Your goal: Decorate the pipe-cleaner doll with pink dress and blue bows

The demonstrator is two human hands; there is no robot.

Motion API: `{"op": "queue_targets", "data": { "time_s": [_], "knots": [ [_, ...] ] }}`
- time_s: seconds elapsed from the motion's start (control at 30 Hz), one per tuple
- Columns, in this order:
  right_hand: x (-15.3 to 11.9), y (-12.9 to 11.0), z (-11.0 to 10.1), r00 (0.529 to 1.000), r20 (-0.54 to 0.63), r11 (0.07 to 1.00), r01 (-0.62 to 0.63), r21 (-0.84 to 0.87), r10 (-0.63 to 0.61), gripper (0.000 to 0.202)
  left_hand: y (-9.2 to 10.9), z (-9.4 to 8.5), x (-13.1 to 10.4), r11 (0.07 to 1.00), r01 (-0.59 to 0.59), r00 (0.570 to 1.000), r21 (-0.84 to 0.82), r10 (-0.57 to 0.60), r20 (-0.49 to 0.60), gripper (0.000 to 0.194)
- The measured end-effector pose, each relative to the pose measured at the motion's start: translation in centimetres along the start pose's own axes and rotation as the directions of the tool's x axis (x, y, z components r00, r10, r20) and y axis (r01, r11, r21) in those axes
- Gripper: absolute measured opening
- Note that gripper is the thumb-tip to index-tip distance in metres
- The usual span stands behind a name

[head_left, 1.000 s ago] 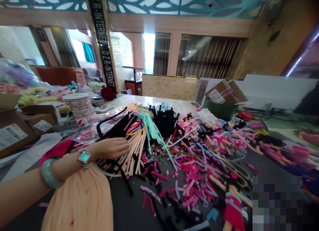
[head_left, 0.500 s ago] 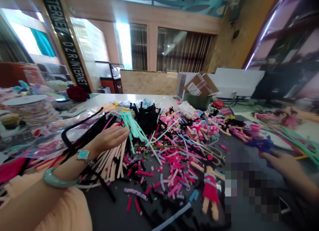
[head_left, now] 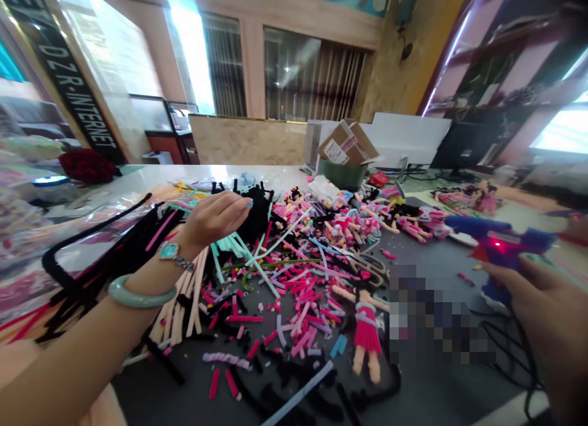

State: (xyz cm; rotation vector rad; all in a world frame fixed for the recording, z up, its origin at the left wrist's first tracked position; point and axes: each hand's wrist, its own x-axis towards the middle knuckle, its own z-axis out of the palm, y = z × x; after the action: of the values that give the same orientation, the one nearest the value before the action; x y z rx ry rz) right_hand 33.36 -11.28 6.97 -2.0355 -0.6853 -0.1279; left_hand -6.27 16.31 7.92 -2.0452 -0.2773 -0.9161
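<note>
My left hand (head_left: 218,217), with a watch and a green bangle on the arm, hovers over mint-green pipe cleaners (head_left: 234,249). Its fingers are pressed together, and whatever they may hold is hidden. On the right, my right hand (head_left: 535,291) grips a blue glue gun (head_left: 500,237) with a red light lit on its side. The gun's nozzle points left. A pipe-cleaner doll (head_left: 367,325) in a pink skirt lies on the dark table between my hands. Cut pink pipe-cleaner pieces (head_left: 307,297) are scattered beside it, with scissors (head_left: 374,270) behind.
Black pipe cleaners (head_left: 255,214) stand in a bundle behind my left hand. Several small dolls (head_left: 353,224) are heaped farther back. A cardboard box (head_left: 346,143) sits in a green container (head_left: 342,173). The gun's black cord (head_left: 523,358) loops at the right.
The view has swung to the right. My left hand has risen slightly above the green pipe cleaners, its fingers more curled. My right hand and the glue gun now appear larger and closer.
</note>
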Motion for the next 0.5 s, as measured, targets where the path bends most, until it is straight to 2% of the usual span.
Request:
{"op": "queue_targets", "data": {
  "time_s": [0.13,0.23,0.33,0.5],
  "knots": [
    [-2.5,-1.3,0.5,0.989,-0.059,0.968,-0.118,0.222,0.134,0.035,1.4,0.8,2.5,0.997,-0.001,0.997,-0.071,-0.005,-0.077,0.019],
    [-2.8,-1.5,1.4,0.976,-0.053,0.907,-0.177,0.382,0.213,0.035,1.9,1.9,4.2,0.992,-0.045,0.983,-0.118,0.023,-0.180,0.016],
    [-2.5,-1.7,1.7,0.977,-0.011,0.833,-0.175,0.526,0.212,0.032,2.2,2.9,5.6,0.988,-0.041,0.962,-0.150,-0.002,-0.273,0.021],
    [-2.0,-2.5,1.5,0.986,0.021,0.813,-0.147,0.564,0.163,0.022,3.4,2.7,6.9,0.976,0.039,0.903,-0.212,-0.126,-0.412,0.021]
  ]
}}
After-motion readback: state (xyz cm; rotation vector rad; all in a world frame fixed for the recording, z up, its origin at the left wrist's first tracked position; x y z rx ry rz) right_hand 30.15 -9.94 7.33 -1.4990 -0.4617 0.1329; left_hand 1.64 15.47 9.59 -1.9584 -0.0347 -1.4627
